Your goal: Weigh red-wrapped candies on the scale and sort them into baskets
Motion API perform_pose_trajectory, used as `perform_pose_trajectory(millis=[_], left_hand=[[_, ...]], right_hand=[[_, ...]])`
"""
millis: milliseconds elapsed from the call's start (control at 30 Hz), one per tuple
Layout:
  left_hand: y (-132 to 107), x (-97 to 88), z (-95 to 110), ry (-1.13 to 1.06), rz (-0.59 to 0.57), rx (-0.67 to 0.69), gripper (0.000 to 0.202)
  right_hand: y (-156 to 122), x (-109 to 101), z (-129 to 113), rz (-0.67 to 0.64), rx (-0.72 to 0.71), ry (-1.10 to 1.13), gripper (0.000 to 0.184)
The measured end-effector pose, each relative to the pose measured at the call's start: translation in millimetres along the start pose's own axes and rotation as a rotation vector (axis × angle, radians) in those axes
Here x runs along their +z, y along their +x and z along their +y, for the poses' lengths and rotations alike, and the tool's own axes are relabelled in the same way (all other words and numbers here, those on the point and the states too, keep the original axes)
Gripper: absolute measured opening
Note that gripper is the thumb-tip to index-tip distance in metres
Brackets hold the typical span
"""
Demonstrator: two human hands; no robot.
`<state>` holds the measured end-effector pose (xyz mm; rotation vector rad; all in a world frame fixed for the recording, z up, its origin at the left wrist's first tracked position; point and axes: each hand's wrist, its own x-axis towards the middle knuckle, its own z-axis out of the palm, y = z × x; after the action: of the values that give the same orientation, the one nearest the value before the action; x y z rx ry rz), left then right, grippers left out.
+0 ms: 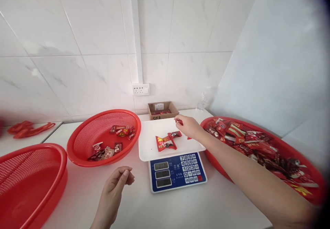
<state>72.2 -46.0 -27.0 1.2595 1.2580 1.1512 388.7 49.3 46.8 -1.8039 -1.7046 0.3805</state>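
My right hand (188, 126) reaches over the right side of the white pan (149, 146) of a digital scale (177, 172) and pinches small red snack packets (178, 121). Two red packets (166, 142) lie on the pan just left of that hand. My left hand (117, 184) hovers over the white table in front of the scale, fingers loosely curled with nothing visible in them. A red basket (104, 138) with several packets sits left of the scale. Another red basket (263, 153) on the right is full of red packets.
A third red basket (31, 184) stands at the near left edge. A small cardboard box (162, 110) sits behind the scale against the tiled wall, under a wall socket (141, 89). Red bags (28, 128) lie on the far left counter. A clear bottle (202, 101) stands in the corner.
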Motion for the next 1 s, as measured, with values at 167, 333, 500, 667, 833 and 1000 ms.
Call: perform_pose_trajectory(millis=[167,333,500,667,833,1000], left_hand=[[1.8,4.9,-0.7,-0.064,-0.030,-0.017,0.039],[1.6,8.8,-0.1,-0.070,-0.067,-0.015,0.037],[1.0,7.2,0.1,-0.069,-0.065,-0.013,0.035],[0.8,7.6,-2.0,-0.067,-0.102,-0.033,0.035],[0.8,7.5,-4.6,-0.059,-0.106,-0.049,0.035],[0.1,5.8,-3.8,-0.066,-0.099,-0.045,0.036]], right_hand=[[7.7,14.5,-18.2,0.021,0.120,0.436,0.024],[15.4,26.6,-24.2,0.106,0.242,0.719,0.025],[21.5,19.9,-29.7,0.158,0.282,0.869,0.026],[16.7,29.4,-34.7,0.081,0.270,0.876,0.024],[14.5,35.2,-30.0,0.109,0.232,0.842,0.027],[9.8,11.6,-20.7,0.184,0.117,0.755,0.033]])
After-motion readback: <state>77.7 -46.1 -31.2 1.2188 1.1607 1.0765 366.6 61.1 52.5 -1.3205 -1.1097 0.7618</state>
